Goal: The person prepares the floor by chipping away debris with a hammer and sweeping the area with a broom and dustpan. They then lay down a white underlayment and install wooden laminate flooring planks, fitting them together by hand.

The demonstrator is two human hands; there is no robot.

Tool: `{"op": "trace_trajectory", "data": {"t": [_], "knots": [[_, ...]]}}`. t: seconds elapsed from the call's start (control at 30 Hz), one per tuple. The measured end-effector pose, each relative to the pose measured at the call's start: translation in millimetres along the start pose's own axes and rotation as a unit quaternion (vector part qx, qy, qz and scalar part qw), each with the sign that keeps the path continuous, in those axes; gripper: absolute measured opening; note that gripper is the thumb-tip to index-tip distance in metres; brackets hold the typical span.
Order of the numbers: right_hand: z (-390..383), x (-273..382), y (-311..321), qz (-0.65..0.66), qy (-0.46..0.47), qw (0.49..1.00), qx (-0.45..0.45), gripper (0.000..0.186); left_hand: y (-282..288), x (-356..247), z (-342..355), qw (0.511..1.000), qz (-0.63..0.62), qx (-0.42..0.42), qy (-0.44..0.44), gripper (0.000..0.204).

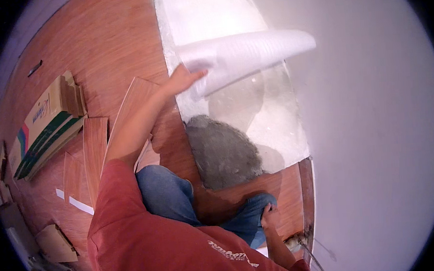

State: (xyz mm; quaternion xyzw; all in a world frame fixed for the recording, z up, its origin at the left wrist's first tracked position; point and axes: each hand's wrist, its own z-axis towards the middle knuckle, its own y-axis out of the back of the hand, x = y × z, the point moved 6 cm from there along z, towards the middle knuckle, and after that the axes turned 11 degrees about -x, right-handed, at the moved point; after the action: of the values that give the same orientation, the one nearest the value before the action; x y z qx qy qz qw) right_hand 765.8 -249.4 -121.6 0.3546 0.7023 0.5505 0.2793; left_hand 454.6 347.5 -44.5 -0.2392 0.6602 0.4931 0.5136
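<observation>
My left hand [187, 79] is stretched forward and closed on the near edge of a white foam underlay sheet [244, 55]. The sheet is lifted and folded over, and its far right corner reaches the wall. Some of the fingers are hidden by the foam. Beneath it lies bare pale subfloor with a dark grey cement patch [223, 152] in front of my knees. My right hand [269, 216] rests on my right knee, fingers loosely bent and partly out of sight, with nothing visible in it.
Reddish wood flooring [118, 28] covers the left side. Stacked cardboard boxes [49, 119] and loose planks [96, 146] lie left of me. A pale wall [368, 117] rises on the right, with a cable [311, 255] near its base. A small dark bar [35, 68] lies far left.
</observation>
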Motion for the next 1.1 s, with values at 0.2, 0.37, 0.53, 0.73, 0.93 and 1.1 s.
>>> {"op": "trace_trajectory", "data": {"t": [0.2, 0.37, 0.53, 0.73, 0.93, 1.1], "knots": [[-13.3, -27.1, -6.3, 0.095, 0.062, 0.990, -0.088, 0.044, -76.2, -22.5, -81.5, 0.950, 0.223, 0.074, -0.204, 0.046], [-14.0, -42.2, -14.1, 0.096, 0.046, 0.992, -0.072, 0.043, -127.1, 25.9, -123.4, 0.761, 0.487, 0.133, -0.408, 0.041], [-14.1, -61.9, -29.5, 0.169, 0.088, 0.975, -0.111, 0.038, -130.6, 18.3, -144.4, 0.836, 0.408, 0.215, -0.298, 0.046], [-25.0, -62.0, -25.4, 0.151, 0.042, 0.983, -0.099, 0.039, -149.8, 17.0, -154.2, 0.827, 0.436, 0.245, -0.257, 0.059], [-29.8, -46.0, 3.0, 0.179, 0.076, 0.974, -0.117, 0.044, -165.8, 11.1, -152.3, 0.808, 0.480, 0.257, -0.226, 0.060], [-22.5, -65.8, -6.5, 0.154, 0.044, 0.980, -0.120, 0.040, -192.1, -4.5, -145.7, 0.751, 0.534, 0.294, -0.254, 0.064]]}}
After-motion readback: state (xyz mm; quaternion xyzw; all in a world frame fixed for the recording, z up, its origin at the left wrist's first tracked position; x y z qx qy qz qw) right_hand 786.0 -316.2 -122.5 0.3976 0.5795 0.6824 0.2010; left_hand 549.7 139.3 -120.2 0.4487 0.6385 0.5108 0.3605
